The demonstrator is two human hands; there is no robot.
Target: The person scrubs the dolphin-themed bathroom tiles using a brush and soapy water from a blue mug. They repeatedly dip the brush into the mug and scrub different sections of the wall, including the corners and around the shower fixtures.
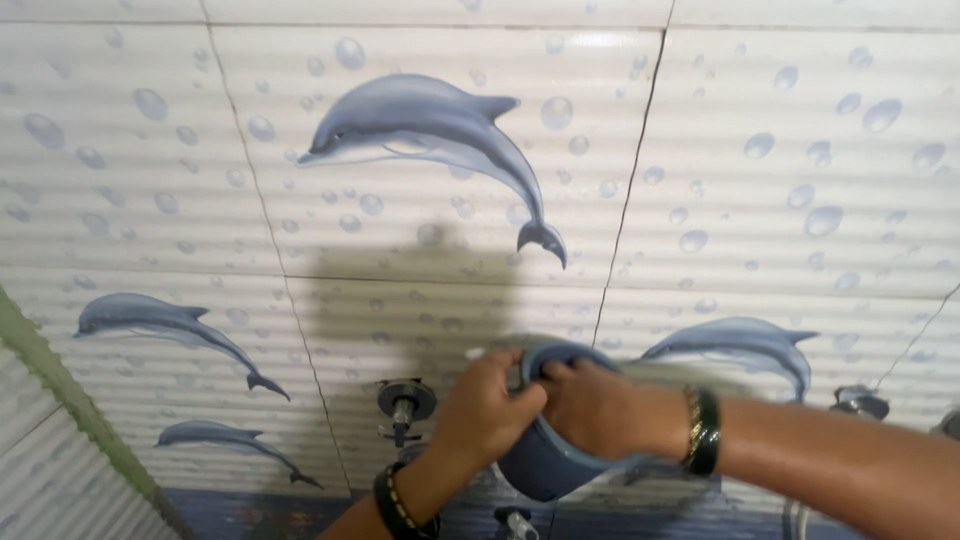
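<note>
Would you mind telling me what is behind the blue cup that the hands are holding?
Behind the blue cup is a wall of white tiles printed with dolphins and bubbles. The left hand and right hand grip its rim. The cup's inside and the wall directly behind it are hidden.

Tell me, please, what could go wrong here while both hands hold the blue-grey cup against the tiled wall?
1. The blue-grey cup is held up only by the left hand and right hand at its rim; a slip could drop it onto the fitting below.
2. The wall valve sits close beside the left hand, so knuckles may knock it.
3. The tiled wall is hard; a bump might chip the cup, if it is brittle.
</note>
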